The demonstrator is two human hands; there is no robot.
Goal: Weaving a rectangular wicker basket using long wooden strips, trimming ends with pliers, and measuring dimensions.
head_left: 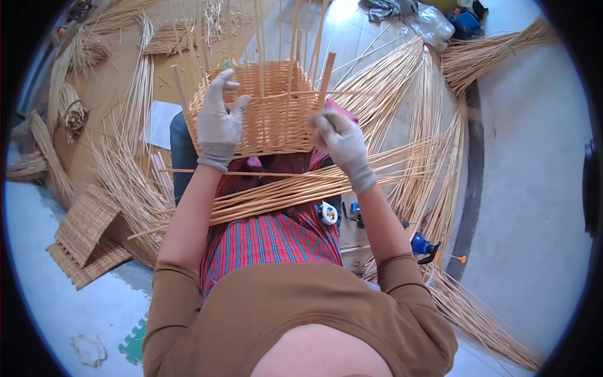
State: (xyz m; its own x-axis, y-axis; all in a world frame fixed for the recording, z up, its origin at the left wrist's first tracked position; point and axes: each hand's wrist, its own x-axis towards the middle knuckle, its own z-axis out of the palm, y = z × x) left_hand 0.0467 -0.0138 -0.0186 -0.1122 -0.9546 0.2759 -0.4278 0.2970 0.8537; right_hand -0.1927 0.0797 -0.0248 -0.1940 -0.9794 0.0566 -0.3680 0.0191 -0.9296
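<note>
1. Looking down through the head view, you have a half-woven wicker basket (271, 110) resting on your lap, its upright stakes rising from the rim away from you
2. Your left hand (218, 120), in a grey glove, lies against the basket's left wall with its fingers spread and stretched up toward the rim; it clamps nothing that I can see
3. Your right hand (342, 143), also gloved, sits at the basket's right corner with its fingers curled shut on a thin willow strand (326, 78); this hand is blurred
4. The two hands are apart, one on each side of the basket
5. A sheaf of long willow rods (276, 191) lies across your lap just below the basket, running off to its right
6. Woven flat mats (88, 232) lie on the floor well to the basket's left, and more loose rods (433, 81) fan out to its right
</note>
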